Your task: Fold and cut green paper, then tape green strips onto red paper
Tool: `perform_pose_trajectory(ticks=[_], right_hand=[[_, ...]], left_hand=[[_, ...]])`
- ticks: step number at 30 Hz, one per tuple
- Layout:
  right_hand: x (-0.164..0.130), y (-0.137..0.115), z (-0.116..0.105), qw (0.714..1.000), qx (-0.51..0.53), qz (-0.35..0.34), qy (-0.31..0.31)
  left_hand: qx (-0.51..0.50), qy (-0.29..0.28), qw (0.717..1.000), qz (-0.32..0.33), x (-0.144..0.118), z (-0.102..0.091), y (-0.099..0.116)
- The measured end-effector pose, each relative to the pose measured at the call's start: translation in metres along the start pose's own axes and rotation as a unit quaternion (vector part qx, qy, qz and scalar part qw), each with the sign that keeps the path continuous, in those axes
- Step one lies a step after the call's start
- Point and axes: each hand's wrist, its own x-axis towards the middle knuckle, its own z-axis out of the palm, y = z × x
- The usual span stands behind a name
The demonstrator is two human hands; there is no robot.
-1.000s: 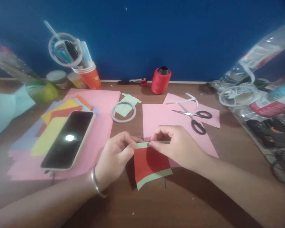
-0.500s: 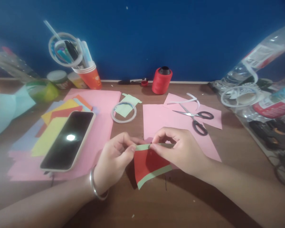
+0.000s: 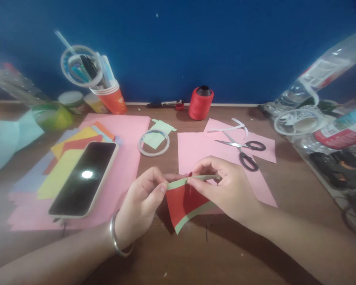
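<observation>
Between my two hands is a piece of red paper (image 3: 182,200) with light green strips along its top and bottom edges. My left hand (image 3: 144,200) pinches its upper left corner between thumb and fingers, and a silver bangle circles that wrist. My right hand (image 3: 225,188) is closed on the top green edge farther right, covering the paper's right part. The sheet bends a little, its lower left corner hanging above the brown tabletop. Behind my right hand, scissors (image 3: 240,145) with black handles lie spread on pink paper (image 3: 192,148).
On the left a phone (image 3: 84,178) lies over coloured papers (image 3: 59,174). A tape roll (image 3: 153,142) rests partly on a green paper cutout (image 3: 161,128). Farther back stand a red thread spool (image 3: 201,103) and an orange cup (image 3: 112,99) of pens. Plastic bottles (image 3: 341,130) line the right side.
The red paper has tilted slightly, its top green edge now rising toward the right and its lower left corner shifted a little right. Both hands keep their pinch.
</observation>
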Motion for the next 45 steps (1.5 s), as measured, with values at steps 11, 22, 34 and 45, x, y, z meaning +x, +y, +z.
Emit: perform_pose_trajectory(ticks=[11, 22, 34, 45], right_hand=[[0.003, 0.0001, -0.0011, 0.998, 0.044, 0.024, 0.033], [0.0022, 0.0012, 0.0004, 0.998, 0.05, 0.028, 0.033], [0.0018, 0.0023, 0.0018, 0.998, 0.046, 0.023, 0.039], [0.0004, 0.0019, 0.0022, 0.997, 0.049, 0.004, 0.055]], left_hand=[[-0.078, -0.023, 0.997, 0.007, -0.001, -0.0008, 0.0017], [-0.128, -0.021, 0.991, -0.012, -0.0004, 0.0014, 0.0041], [-0.147, -0.036, 0.988, -0.019, -0.0013, 0.001, 0.0042], [-0.152, -0.023, 0.987, -0.045, 0.002, 0.0047, 0.0073]])
